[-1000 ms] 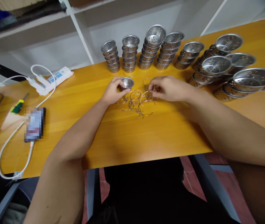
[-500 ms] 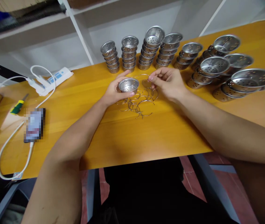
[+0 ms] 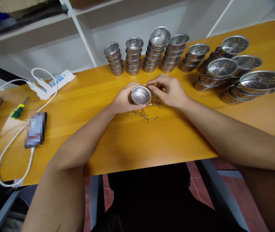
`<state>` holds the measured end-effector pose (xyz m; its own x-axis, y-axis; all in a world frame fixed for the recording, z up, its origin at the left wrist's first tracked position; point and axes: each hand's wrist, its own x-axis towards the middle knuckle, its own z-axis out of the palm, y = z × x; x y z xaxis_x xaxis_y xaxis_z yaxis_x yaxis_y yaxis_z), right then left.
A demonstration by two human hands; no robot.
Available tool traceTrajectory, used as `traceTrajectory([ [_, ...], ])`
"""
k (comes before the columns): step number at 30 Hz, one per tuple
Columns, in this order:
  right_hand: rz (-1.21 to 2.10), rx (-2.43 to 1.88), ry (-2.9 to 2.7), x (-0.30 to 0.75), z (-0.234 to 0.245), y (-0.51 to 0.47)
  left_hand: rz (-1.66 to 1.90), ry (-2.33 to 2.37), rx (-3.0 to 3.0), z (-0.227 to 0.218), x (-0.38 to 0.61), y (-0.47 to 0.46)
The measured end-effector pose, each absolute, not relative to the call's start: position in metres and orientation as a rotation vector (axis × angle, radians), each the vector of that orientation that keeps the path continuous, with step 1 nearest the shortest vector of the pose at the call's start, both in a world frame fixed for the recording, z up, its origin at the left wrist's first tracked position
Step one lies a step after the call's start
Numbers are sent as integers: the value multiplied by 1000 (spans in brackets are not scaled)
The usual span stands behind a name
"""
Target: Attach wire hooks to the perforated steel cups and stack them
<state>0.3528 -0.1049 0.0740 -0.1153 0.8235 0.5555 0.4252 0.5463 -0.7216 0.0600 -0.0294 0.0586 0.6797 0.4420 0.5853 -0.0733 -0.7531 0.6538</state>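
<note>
My left hand [image 3: 124, 99] is wrapped round a small perforated metal cup [image 3: 141, 96], its open top tilted toward me. Close by on the right, my right hand [image 3: 168, 90] pinches a thin curved wire [image 3: 148, 85] between thumb and fingertips, near the cup's rim. Much of that wire is hidden behind the cup and fingers. Below both hands lies a loose pile of bent wire pieces [image 3: 144, 115] on the wooden table [image 3: 152, 138]. One more curved wire [image 3: 134, 79] lies just beyond the left hand.
Several stacks of perforated metal cups [image 3: 134, 56] line the back, and larger-looking stacks [image 3: 260, 84] stand at the right. On the left are a phone [image 3: 35, 130] with a white cable, a screwdriver [image 3: 18, 111] and a power strip [image 3: 57, 84].
My left hand has moved right and slightly nearer to me with the cup, tilting its opening more toward me. My right hand has shifted left with the wire, close to the cup's rim.
</note>
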Motion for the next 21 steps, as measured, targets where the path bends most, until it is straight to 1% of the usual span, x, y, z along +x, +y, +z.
traceTrajectory([
  [2,410,-1001,-1807,349,78,-109,999,246,2266,58,61,-31],
  [6,383,-954,-1906,344,87,-115,1000,213,2330,58,62,-33],
  [12,402,-1029,-1901,350,87,-113,1022,265,2371,58,63,-36],
  [18,457,-1135,-1746,364,76,-98,1144,520,2214,34,63,-17],
  [21,460,-1103,-1671,364,75,-96,1167,506,2223,20,63,-1],
])
